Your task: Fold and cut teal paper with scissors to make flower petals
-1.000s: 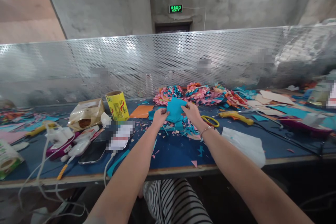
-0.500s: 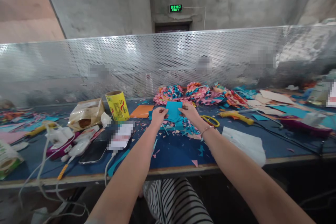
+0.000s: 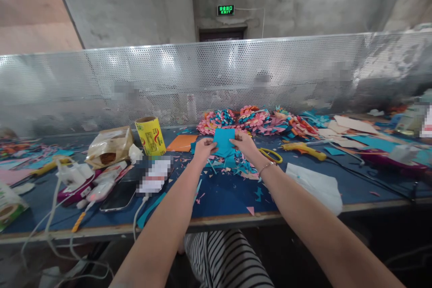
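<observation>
A small blue paper piece (image 3: 224,141) is held upright between both hands over the middle of the blue table (image 3: 222,198). My left hand (image 3: 205,149) pinches its left edge, and my right hand (image 3: 243,144) pinches the right edge. Blue and pink paper scraps (image 3: 236,164) lie beneath and in front of the hands. Behind them rest pink, blue and orange fringed paper bundles (image 3: 253,119). Yellow-handled scissors (image 3: 272,155) lie just right of my right wrist.
Left are a yellow roll (image 3: 150,137), an orange sheet (image 3: 182,143), a paper bag (image 3: 110,146), phones and white cables. Right are a yellow glue gun (image 3: 305,150), a white sheet (image 3: 315,186) and a purple power strip (image 3: 393,162). A perforated metal screen (image 3: 222,72) stands behind.
The blue paper sits very slightly higher between my hands. Both hands keep nearly the same place and grip. The view has shifted slightly.
</observation>
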`<state>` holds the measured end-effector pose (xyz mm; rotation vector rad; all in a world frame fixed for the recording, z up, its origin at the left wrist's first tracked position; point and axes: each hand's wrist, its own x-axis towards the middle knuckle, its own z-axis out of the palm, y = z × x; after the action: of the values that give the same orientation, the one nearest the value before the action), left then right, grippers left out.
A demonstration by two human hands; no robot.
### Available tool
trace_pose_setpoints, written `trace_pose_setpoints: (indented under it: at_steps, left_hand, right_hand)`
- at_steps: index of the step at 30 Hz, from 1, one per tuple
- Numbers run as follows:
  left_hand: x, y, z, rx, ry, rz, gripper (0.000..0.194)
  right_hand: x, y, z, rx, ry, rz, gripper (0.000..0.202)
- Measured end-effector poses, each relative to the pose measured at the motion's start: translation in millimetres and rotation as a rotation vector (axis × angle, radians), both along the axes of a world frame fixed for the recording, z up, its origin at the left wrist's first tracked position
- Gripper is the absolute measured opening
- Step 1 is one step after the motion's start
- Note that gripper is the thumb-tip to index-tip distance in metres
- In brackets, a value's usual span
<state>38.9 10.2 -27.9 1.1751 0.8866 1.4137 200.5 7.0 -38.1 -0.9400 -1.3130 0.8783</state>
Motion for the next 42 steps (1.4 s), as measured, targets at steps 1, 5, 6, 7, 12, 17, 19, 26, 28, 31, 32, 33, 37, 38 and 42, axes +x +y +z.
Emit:
trace_pose_setpoints:
  at_steps: [1, 5, 6, 7, 12, 17, 19, 26, 28, 31, 32, 33, 37, 38, 42]
  left_hand:
    - [0, -1, 0.3, -0.005, -0.018, -0.004, 0.023]
    - [0, -2, 1.9, -0.024, -0.082, -0.008, 0.028]
    - [0, -3, 2.2, -0.024, -0.094, -0.006, 0.029]
    - [0, -3, 2.5, -0.021, -0.102, -0.006, 0.029]
    - [-1, -5, 3.8, -0.026, -0.107, -0.023, 0.026]
    - [-1, -6, 5.6, -0.035, -0.083, -0.008, 0.022]
    - [-1, -6, 5.8, -0.049, -0.067, 0.005, 0.021]
    - [-2, -4, 5.0, -0.037, -0.089, 0.050, 0.022]
    - [-3, -4, 5.2, -0.033, -0.107, 0.069, 0.022]
    - [-2, -4, 5.2, -0.027, -0.112, 0.069, 0.024]
    - [-2, -4, 5.0, -0.026, -0.107, 0.067, 0.024]
    - [-2, -4, 4.6, -0.026, -0.098, 0.067, 0.025]
    - [-1, -5, 3.9, -0.038, -0.065, 0.070, 0.026]
    - [-1, -5, 4.1, -0.048, -0.068, 0.068, 0.025]
    - [1, -5, 6.5, -0.122, -0.090, 0.047, 0.024]
  right_hand:
    - [-1, -1, 0.4, -0.011, 0.013, -0.011, 0.032]
    - [-1, -1, 1.3, -0.042, 0.070, -0.060, 0.036]
    - [0, 0, 1.4, -0.046, 0.076, -0.065, 0.036]
    - [0, 0, 1.3, -0.046, 0.076, -0.071, 0.036]
    - [3, 1, 1.1, -0.038, 0.038, -0.103, 0.033]
    - [1, 2, 0.9, -0.014, 0.035, -0.121, 0.030]
    - [1, 3, 0.1, -0.015, 0.036, -0.123, 0.027]
    - [6, 5, -3.4, 0.007, 0.113, -0.164, 0.022]
    - [6, 4, -2.6, -0.018, 0.115, -0.137, 0.019]
    - [2, 2, -1.2, -0.077, 0.066, -0.074, 0.018]
    - [0, 1, -1.1, -0.085, 0.054, -0.067, 0.018]
    - [-2, 0, -1.0, -0.087, 0.049, -0.063, 0.019]
    - [-5, -3, -0.2, -0.076, 0.056, -0.040, 0.021]
    - [-6, -3, 0.3, -0.073, 0.060, -0.038, 0.022]
    - [-4, -5, 1.8, -0.070, 0.076, -0.063, 0.022]
